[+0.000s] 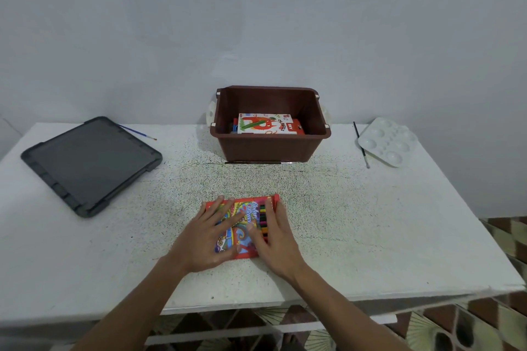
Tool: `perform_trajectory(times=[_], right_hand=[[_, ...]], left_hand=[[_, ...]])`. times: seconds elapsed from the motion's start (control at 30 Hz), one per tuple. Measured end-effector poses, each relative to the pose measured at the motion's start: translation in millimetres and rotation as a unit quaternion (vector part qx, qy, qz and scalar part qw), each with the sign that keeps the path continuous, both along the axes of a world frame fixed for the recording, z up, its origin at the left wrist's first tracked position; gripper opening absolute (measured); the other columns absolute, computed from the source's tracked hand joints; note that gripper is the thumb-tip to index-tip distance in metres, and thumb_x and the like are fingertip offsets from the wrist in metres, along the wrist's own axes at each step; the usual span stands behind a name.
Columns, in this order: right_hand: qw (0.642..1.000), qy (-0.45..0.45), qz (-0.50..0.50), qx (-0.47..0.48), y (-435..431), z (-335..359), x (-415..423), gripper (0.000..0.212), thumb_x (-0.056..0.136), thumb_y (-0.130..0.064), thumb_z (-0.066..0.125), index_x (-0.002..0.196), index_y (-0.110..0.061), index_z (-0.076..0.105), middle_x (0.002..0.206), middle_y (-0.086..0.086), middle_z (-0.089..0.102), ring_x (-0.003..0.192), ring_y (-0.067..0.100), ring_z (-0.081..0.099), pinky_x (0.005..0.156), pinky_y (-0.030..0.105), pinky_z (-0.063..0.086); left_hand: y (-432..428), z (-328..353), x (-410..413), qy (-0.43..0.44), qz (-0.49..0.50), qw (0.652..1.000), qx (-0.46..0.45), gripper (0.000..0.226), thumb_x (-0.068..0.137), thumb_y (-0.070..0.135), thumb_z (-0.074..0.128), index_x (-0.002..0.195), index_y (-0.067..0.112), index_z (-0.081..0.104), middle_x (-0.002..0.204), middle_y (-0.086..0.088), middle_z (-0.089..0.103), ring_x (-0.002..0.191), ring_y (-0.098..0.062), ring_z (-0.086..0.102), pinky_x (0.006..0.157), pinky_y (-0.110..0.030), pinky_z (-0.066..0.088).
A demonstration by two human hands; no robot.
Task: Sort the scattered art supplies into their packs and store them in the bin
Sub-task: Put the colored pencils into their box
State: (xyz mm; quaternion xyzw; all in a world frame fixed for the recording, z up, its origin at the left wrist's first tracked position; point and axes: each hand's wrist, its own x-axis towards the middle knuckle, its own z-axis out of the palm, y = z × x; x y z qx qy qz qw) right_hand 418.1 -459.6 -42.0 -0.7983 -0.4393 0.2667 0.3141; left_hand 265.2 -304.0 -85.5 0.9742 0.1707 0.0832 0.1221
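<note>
Grey wall backs a speckled white counter [370,222], with a brown bin [271,148] standing at its far middle edge. Far to the left of the bin a dark grey lid [91,165] lies flat, off the bin. A blue-handled brush [137,132] pokes out from behind the lid on the side nearer the bin.

Inside the bin an oil pastel box [265,123] is already stored, lying on something red and blue that I cannot make out. Just in front of the bin a thin dark stick [256,163], perhaps another brush, lies along its base.

Well in front of the bin, toward the person, sits the colour pencil pack [242,225]. The left hand [205,239] lies flat on its left half, fingers spread and straight, pressing it down. The right hand [275,242] rests on its right side with fingers straight, beside a row of pencils [263,221] showing at the open end. The hands are apart, and neither is curled around anything.

To the right of the bin a black brush [360,145] lies loose, and just beyond it is a white paint palette [387,141].

By my reading the job is somewhere past its middle. The pastels are packed and binned, and the pencils look gathered into their pack, which seems not quite closed. That pack has yet to go into the bin, along with the brushes and the palette if they count, and the lid may go on last.
</note>
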Motion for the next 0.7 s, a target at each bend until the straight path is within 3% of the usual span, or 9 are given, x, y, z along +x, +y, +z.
perform_trajectory(times=[0.13,0.23,0.3,0.37,0.4,0.47,0.53,0.63,0.7], right_hand=[[1.0,0.022,-0.003,0.005,-1,1,6,0.094,0.084,-0.081,0.023,0.157,-0.027,-0.006,0.164,-0.008,-0.013,0.15,0.009,-0.01,0.123,0.038,0.01],[0.997,0.061,-0.044,0.034,-5,6,17,0.08,0.093,-0.067,0.036,0.157,-0.029,0.007,0.162,-0.004,0.019,0.147,0.013,0.022,0.119,0.041,0.027],[0.993,0.08,-0.072,0.041,-8,12,20,0.071,0.098,-0.055,0.043,0.156,-0.027,0.015,0.153,-0.005,0.037,0.128,0.002,0.044,0.107,0.024,0.038],[0.991,0.101,-0.077,0.045,-11,21,19,0.064,0.101,-0.042,0.044,0.156,-0.023,0.018,0.14,-0.011,0.045,0.105,-0.014,0.052,0.084,0.001,0.038],[0.989,0.115,-0.08,0.051,-12,25,18,0.062,0.102,-0.038,0.045,0.156,-0.022,0.019,0.131,-0.016,0.048,0.095,-0.022,0.052,0.074,-0.004,0.038],[0.984,0.143,-0.087,0.067,-12,30,17,0.057,0.102,-0.033,0.047,0.153,-0.022,0.024,0.115,-0.026,0.05,0.085,-0.031,0.05,0.066,-0.005,0.038],[0.979,0.162,-0.098,0.081,-12,35,16,0.053,0.102,-0.03,0.049,0.151,-0.025,0.028,0.11,-0.025,0.052,0.082,-0.032,0.051,0.065,-0.002,0.04],[0.972,0.178,-0.117,0.1,-13,43,24,0.052,0.101,-0.03,0.051,0.149,-0.026,0.032,0.111,-0.025,0.053,0.084,-0.029,0.054,0.067,0.001,0.043],[0.971,0.176,-0.122,0.109,-13,52,33,0.053,0.101,-0.033,0.051,0.15,-0.027,0.032,0.112,-0.03,0.052,0.092,-0.02,0.058,0.076,0.005,0.047]], left_hand=[[-4,4,-1,-0.018,0.021,1.0,0.001,0.069,0.092,0.069,0.041,0.153,0.042,0.024,0.165,0.006,0.005,0.152,-0.018,-0.001,0.119,-0.048,0.013],[-18,6,-2,-0.049,0.148,0.988,0.001,0.066,0.091,0.065,0.042,0.147,0.031,0.041,0.162,-0.004,0.022,0.146,-0.026,0.025,0.107,-0.047,0.034],[-28,7,-3,-0.052,0.266,0.963,-0.008,0.064,0.09,0.063,0.04,0.14,0.023,0.048,0.151,-0.01,0.04,0.133,-0.031,0.042,0.098,-0.05,0.045],[-37,9,-2,-0.046,0.341,0.938,-0.042,0.062,0.091,0.061,0.042,0.137,0.019,0.049,0.135,-0.009,0.054,0.118,-0.029,0.052,0.09,-0.047,0.049],[-41,12,0,-0.047,0.357,0.93,-0.074,0.059,0.092,0.058,0.046,0.137,0.019,0.05,0.129,-0.007,0.057,0.113,-0.027,0.053,0.086,-0.044,0.05],[-49,20,7,-0.073,0.373,0.912,-0.157,0.052,0.093,0.051,0.051,0.137,0.021,0.051,0.125,-0.005,0.058,0.111,-0.024,0.051,0.084,-0.04,0.05],[-53,31,14,-0.113,0.381,0.891,-0.22,0.05,0.094,0.045,0.055,0.137,0.021,0.053,0.126,-0.006,0.057,0.115,-0.025,0.05,0.09,-0.039,0.048],[-54,44,21,-0.17,0.376,0.878,-0.243,0.046,0.093,0.041,0.06,0.133,0.018,0.058,0.124,-0.006,0.061,0.112,-0.024,0.056,0.093,-0.039,0.05],[-52,57,26,-0.199,0.366,0.873,-0.254,0.044,0.092,0.04,0.061,0.13,0.018,0.06,0.121,-0.004,0.063,0.107,-0.02,0.06,0.09,-0.04,0.053]])
